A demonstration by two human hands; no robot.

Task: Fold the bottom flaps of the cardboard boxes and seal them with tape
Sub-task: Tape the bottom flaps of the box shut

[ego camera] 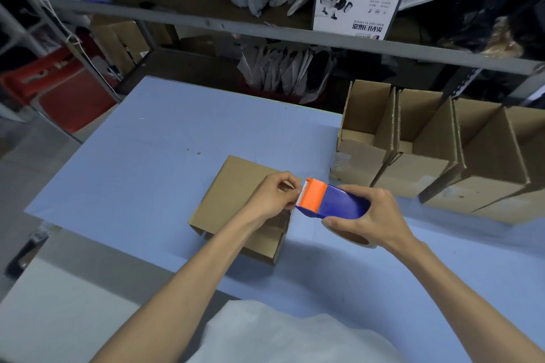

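One cardboard box (233, 197) on table (141, 138), flaps folded, taping stage; left hand (272, 196) pinching tape end (290, 186) at tape dispenser (330, 200) teeth; right hand (365, 215) gripping its body; next, likely: draw tape across seam.

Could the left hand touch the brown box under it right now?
Probably yes: the left hand is right over the cardboard box, nothing between them, though its fingers pinch tape at the tape dispenser.

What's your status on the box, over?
Left hand pinches tape at dispenser teeth; right hand grips dispenser. Box closed side up on table, no tape visible yet. Nothing in the way.
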